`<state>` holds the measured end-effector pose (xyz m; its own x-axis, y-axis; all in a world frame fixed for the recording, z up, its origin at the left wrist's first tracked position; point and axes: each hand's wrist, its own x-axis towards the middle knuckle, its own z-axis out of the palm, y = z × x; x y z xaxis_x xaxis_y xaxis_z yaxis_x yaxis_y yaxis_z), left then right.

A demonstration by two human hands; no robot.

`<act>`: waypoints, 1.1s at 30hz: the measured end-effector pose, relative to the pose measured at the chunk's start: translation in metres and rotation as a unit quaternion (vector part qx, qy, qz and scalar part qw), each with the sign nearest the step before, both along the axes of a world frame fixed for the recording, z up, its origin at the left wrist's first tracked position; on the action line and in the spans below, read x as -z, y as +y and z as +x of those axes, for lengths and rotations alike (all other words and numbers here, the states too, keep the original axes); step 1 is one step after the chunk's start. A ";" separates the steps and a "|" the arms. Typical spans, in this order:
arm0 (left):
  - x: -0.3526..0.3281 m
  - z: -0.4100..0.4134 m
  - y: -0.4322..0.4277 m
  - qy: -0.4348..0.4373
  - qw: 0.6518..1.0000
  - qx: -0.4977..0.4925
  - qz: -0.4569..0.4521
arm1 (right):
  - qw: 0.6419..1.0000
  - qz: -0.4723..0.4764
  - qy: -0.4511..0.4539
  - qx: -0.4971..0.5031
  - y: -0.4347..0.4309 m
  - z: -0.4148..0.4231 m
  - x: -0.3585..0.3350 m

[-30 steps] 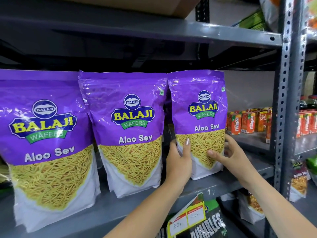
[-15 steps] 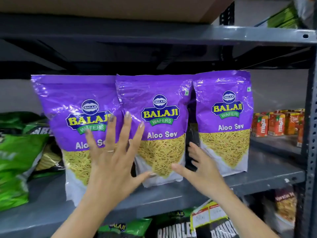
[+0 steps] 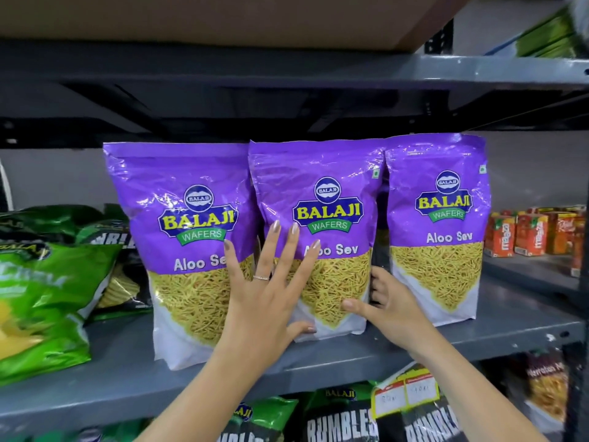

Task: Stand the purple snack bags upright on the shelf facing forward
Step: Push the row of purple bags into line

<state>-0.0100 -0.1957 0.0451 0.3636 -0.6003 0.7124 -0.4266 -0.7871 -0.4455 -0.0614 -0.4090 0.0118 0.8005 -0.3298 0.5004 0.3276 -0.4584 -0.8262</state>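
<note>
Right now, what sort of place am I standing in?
Most likely a grocery shop or its stockroom: grey metal shelving holds rows of purple snack bags, small juice cartons sit further along, and a price tag hangs at the shelf edge.

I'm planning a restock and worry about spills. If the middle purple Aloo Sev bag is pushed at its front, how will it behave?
The middle Aloo Sev bag probably yields rather than slides: its film is creased and glossy, so likely soft and slippery. Standing tall on a narrow base, it may tip backward. The left hand spread flat suggests it needs steadying.
</note>
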 end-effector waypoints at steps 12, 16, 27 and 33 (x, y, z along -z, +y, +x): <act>0.023 0.005 0.121 0.097 0.893 0.138 -0.418 | 0.965 -0.077 -0.196 0.158 0.086 -0.043 -0.009; 0.029 0.027 0.140 0.231 0.886 0.101 -0.389 | 0.991 -0.115 -0.072 0.001 0.129 -0.004 -0.009; 0.037 0.030 0.140 0.264 0.900 0.093 -0.334 | 0.989 -0.137 0.053 -0.032 0.154 0.030 -0.009; 0.040 0.031 0.139 0.287 0.884 0.131 -0.344 | 0.988 -0.136 0.057 -0.041 0.151 0.031 -0.007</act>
<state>0.0206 -0.0571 0.0047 0.6964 -0.2145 0.6848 -0.6355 -0.6277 0.4496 -0.0307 -0.2582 0.0184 0.8758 -0.1265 0.4657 0.2844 -0.6443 -0.7099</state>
